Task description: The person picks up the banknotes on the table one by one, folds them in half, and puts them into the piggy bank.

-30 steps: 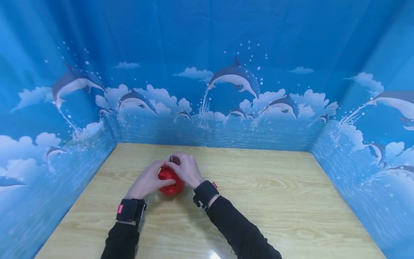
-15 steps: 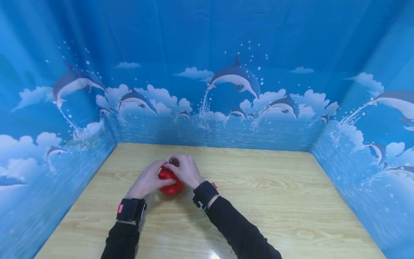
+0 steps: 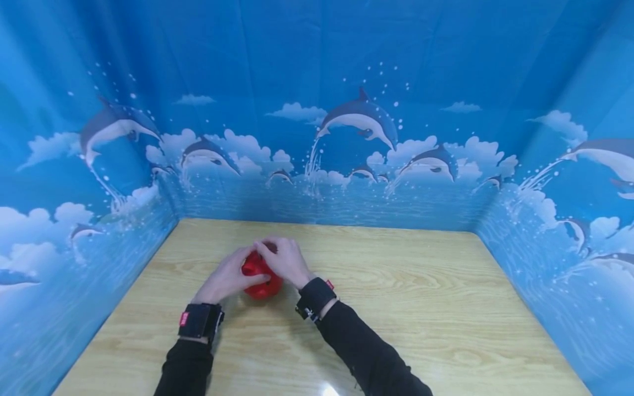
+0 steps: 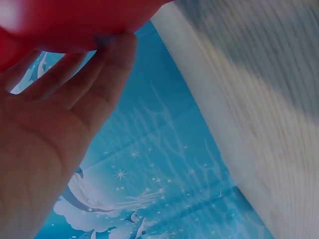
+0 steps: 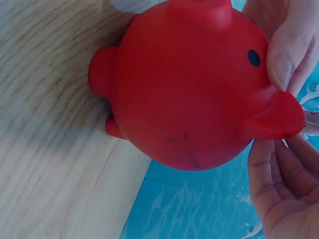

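Note:
A red piggy bank (image 3: 258, 283) stands on the table at left of centre in the head view. Its snout, one black eye and an ear show in the right wrist view. My left hand (image 3: 229, 276) holds the pig's far-left side, thumb by the eye; the left wrist view shows that hand's fingers (image 4: 107, 74) against the red surface. Above the pig's top, my right hand (image 3: 287, 261) pinches a pale printed slip (image 5: 311, 122), which looks like a banknote. Fingers hide most of the slip. The pig's top is hidden too, so its contact with the slip cannot be made out.
The wood-grain table (image 3: 406, 308) extends to the right and in front of the hands. Blue dolphin-print cloth (image 3: 317, 192) stands round its back and both sides. A black strap (image 3: 314, 297) is on each wrist.
The right fingers have shifted slightly over the pig's top, and the slip's white edge seen earlier behind them is now hidden. The piggy bank and left hand look unmoved.

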`<action>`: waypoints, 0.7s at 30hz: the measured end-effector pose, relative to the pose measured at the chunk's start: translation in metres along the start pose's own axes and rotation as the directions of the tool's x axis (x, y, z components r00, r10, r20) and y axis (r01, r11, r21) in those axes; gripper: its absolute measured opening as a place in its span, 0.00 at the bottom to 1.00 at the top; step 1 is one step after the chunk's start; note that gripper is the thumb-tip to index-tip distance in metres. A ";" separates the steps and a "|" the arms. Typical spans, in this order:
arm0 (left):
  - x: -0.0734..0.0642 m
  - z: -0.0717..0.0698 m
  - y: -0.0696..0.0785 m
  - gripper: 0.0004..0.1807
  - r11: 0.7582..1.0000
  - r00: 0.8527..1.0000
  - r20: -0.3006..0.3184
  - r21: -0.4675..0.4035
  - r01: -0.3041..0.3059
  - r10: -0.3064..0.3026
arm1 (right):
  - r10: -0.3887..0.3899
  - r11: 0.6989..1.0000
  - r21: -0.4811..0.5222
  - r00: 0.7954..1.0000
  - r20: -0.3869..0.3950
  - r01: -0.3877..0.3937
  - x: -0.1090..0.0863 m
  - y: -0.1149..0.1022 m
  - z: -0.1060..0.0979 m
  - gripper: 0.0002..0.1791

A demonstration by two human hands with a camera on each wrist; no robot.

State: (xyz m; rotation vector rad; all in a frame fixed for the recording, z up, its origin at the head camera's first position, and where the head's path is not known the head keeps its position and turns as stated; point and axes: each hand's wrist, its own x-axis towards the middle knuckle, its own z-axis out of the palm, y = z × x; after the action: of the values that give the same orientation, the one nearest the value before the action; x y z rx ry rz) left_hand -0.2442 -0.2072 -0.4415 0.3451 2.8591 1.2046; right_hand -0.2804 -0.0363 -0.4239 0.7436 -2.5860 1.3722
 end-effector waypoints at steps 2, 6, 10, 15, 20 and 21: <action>0.001 0.001 -0.001 0.46 1.000 1.000 0.009 -0.009 -0.002 0.002 | -0.010 1.000 -0.005 1.000 -0.002 0.010 0.000 0.001 0.000 0.18; 0.002 0.003 -0.004 0.46 1.000 1.000 0.019 -0.029 0.001 0.000 | -0.019 1.000 -0.005 1.000 0.003 0.019 0.000 0.002 0.002 0.18; 0.003 0.005 -0.006 0.46 0.999 1.000 0.024 -0.039 -0.004 0.005 | -0.016 1.000 0.006 1.000 0.013 0.015 -0.002 0.003 0.003 0.18; 0.005 0.007 -0.010 0.46 0.998 1.000 0.024 -0.068 0.014 -0.012 | -0.020 1.000 0.011 1.000 0.013 0.019 -0.002 0.004 0.003 0.17; 0.005 0.008 -0.011 0.46 0.995 0.999 0.028 -0.088 0.036 -0.033 | -0.027 1.000 0.000 1.000 0.013 0.027 -0.003 0.006 0.005 0.16; 0.005 0.008 -0.011 0.46 0.995 0.999 0.027 -0.090 0.036 -0.034 | -0.029 1.000 -0.003 1.000 0.012 0.029 -0.003 0.006 0.005 0.17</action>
State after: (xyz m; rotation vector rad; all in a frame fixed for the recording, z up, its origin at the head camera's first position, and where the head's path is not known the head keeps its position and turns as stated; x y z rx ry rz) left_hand -0.2501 -0.2080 -0.4543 0.3039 2.7653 1.3085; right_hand -0.2799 -0.0364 -0.4322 0.7876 -2.5756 1.3589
